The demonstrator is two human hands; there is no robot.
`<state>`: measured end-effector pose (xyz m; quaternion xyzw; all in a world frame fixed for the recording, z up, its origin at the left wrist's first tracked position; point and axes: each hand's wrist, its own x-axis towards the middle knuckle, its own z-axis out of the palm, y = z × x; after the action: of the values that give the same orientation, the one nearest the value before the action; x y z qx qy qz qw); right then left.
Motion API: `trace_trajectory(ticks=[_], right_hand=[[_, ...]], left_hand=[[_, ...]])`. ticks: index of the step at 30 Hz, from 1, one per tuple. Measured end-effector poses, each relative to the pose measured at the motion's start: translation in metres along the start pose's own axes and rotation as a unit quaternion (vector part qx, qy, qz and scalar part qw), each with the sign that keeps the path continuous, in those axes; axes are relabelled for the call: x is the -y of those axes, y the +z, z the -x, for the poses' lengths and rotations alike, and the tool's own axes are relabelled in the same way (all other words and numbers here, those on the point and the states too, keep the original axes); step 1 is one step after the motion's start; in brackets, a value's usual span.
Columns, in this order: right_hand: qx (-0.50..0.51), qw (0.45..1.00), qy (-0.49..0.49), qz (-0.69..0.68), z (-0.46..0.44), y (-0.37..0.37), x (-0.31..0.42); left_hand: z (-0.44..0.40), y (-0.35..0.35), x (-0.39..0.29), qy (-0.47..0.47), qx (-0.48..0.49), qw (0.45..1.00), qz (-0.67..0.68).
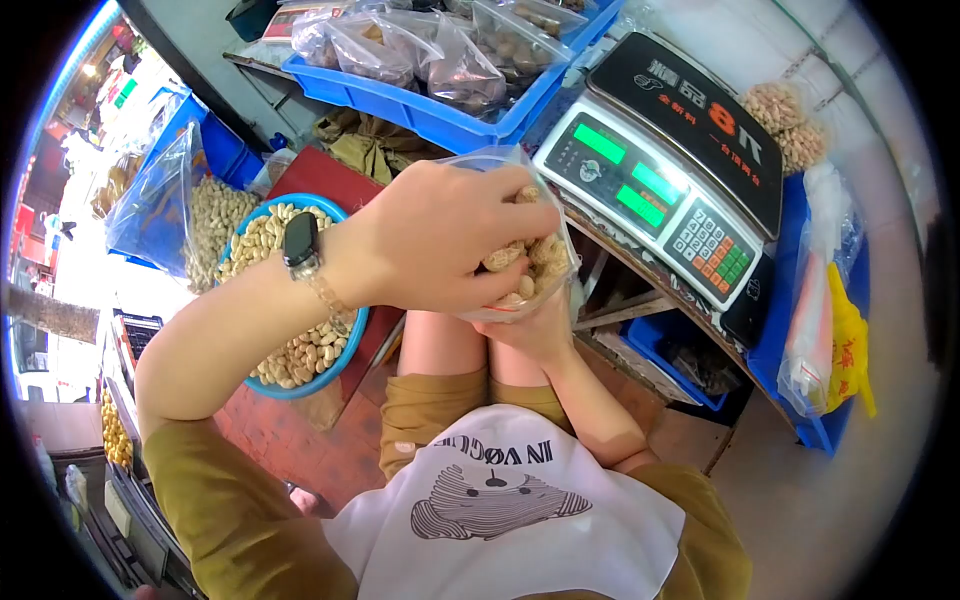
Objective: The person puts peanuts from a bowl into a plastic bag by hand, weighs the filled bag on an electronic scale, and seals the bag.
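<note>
A clear plastic bag (512,312) holds several peanuts in their shells (546,258) above my lap. My left hand (450,235), with a dark watch (300,240) on its wrist, reaches into the open bag. Its fingers are curled around peanuts near the mouth. From below and behind, my right hand (540,335) grips the bag; the bag and my left hand hide part of its fingers. Left of my knees, a blue bowl (352,345) is filled with more peanuts (300,355), partly covered by my left forearm.
A digital scale (650,190) with lit green displays stands on the table to the right. Behind is a blue tray (400,100) of bagged goods. Plastic bags (815,330) hang over a blue bin (825,430) at far right. A red board (320,180) lies by the bowl.
</note>
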<state>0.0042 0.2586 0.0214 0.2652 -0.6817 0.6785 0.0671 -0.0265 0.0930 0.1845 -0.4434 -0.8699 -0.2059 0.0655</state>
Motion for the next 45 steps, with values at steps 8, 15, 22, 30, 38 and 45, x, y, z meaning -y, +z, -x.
trace_trajectory(ticks=[8, 15, 22, 30, 38, 45], right_hand=[[0.009, 1.0, -0.015, 0.021, 0.002, 0.0, -0.007], [0.0, 0.999, 0.008, -0.031, 0.001, 0.003, -0.005], [-0.01, 1.0, -0.015, -0.005, -0.003, 0.005, -0.005], [-0.044, 0.998, 0.035, 0.002, -0.001, 0.006, 0.003], [-0.042, 0.997, 0.046, 0.034, 0.001, 0.006, 0.0], [-0.032, 0.995, 0.011, 0.091, 0.009, 0.006, -0.026]], left_hand=[[-0.003, 0.006, 0.005, 0.045, -0.006, 0.999, -0.011], [-0.005, -0.013, 0.002, -0.002, 0.017, 1.0, 0.017], [-0.008, -0.015, 0.006, 0.007, -0.019, 0.994, 0.111], [-0.008, -0.022, 0.005, 0.007, -0.098, 0.98, 0.175], [-0.004, -0.023, 0.0, -0.123, -0.144, 0.913, 0.361], [0.048, -0.062, 0.035, -0.083, -0.291, 0.715, 0.63]])
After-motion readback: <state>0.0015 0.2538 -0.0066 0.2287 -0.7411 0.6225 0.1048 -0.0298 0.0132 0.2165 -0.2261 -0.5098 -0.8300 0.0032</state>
